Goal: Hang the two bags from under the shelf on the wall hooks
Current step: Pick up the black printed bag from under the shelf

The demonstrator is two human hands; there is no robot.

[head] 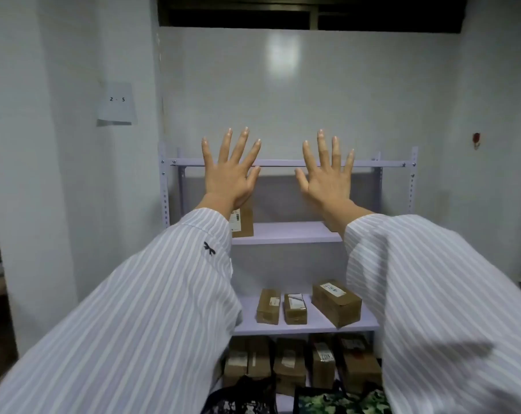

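Your left hand (229, 171) and right hand (327, 174) hang at centre frame with every finger spread, palms away from you and grasping nothing, raised in front of the lavender metal shelf (286, 233) against the white wall. The two bags lie far below them at the bottom edge of the frame: a dark patterned bag (241, 395) at lower centre and a camouflage bag (339, 398) just to its right, both on the floor at the foot of the unit and cut off by the frame edge, so their handles cannot be made out. Neither has been lifted — the job looks barely begun. The risks start with the reach: your striped sleeves (151, 309) are wide and loose, and bending down past the small cardboard boxes (281, 306) on the lower tier could drag a cuff across them and sweep one off its ledge. More cardboard boxes (289, 360) crowd the bottom tier just behind the bags, so a hasty pull may catch fabric or a strap on a box corner or an upright. No plain wall hook shows here — only a small red fitting (476, 140) at the right edge, too small to identify — so you may carry the bags off with no target in view.
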